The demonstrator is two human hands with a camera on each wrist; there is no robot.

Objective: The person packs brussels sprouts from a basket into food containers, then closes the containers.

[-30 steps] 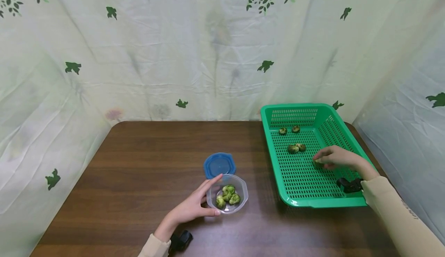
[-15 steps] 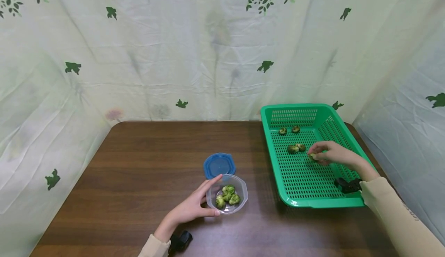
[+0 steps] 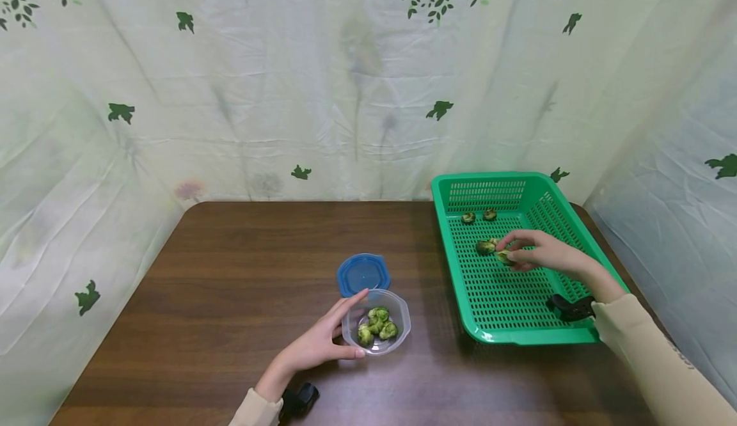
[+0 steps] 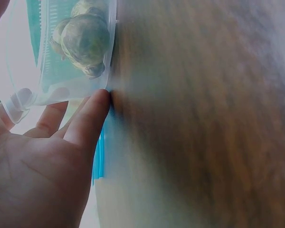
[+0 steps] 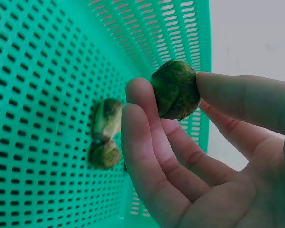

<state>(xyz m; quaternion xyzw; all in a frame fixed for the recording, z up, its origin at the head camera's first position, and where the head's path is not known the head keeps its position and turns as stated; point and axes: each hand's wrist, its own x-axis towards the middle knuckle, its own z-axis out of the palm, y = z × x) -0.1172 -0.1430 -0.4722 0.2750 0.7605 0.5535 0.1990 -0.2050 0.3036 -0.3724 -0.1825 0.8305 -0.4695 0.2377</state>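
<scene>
Brown wood-grain worktop [image 3: 259, 253], backed by a pale cloth [image 3: 242, 93] printed with green leaves. Near its right edge is set a green rectangular basket [image 3: 530, 336] of perforated plastic. Inside its rim, one round green Brussels sprout [image 5: 175, 90] is pinched between thumb and fingertips of the right hand [image 3: 538, 250]; remaining fingers are loosely bent. This sprout is seen just beside a touching pair of browned sprouts [image 3: 485, 247], partly hidden by the fingertips. Two more browned sprouts [image 3: 468, 217] are noted near the basket's far edge, slightly apart.

Left of the basket, a clear plastic container [image 3: 398, 306] is held by the left hand [image 3: 316, 343], thumb and forefinger spread along its left side. Four green sprouts [image 3: 378, 322] are grouped inside. A blue eight-sided plastic lid [image 3: 364, 274] is placed just beyond the container's far rim; whether they touch cannot be told.
</scene>
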